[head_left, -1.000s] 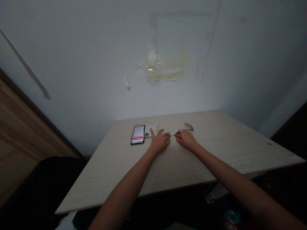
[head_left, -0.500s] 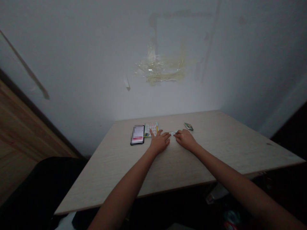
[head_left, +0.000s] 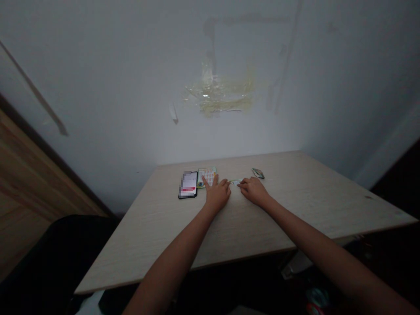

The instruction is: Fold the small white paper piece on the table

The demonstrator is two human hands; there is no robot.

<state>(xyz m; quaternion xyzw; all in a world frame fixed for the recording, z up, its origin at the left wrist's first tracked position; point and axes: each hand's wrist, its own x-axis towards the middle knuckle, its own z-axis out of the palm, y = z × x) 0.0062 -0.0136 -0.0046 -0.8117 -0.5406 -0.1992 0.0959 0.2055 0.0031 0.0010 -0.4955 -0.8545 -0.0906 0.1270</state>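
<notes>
For good control, we should hold small paper piece (head_left: 235,183) flat on surface (head_left: 243,227), pressure light and even at both ends. Piece lies between our hands. Left hand (head_left: 216,193) palm-down, outer fingers splayed over printed sheet (head_left: 210,173), inner ones near piece's left end; pinch unclear. Right hand (head_left: 253,189) angled inward, fingers bunched, apparently closed on right end.

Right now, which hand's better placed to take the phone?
Probably the left hand: it is nearer, partly over the printed card beside the phone. The right hand is farther off, at the small pale piece.
</notes>
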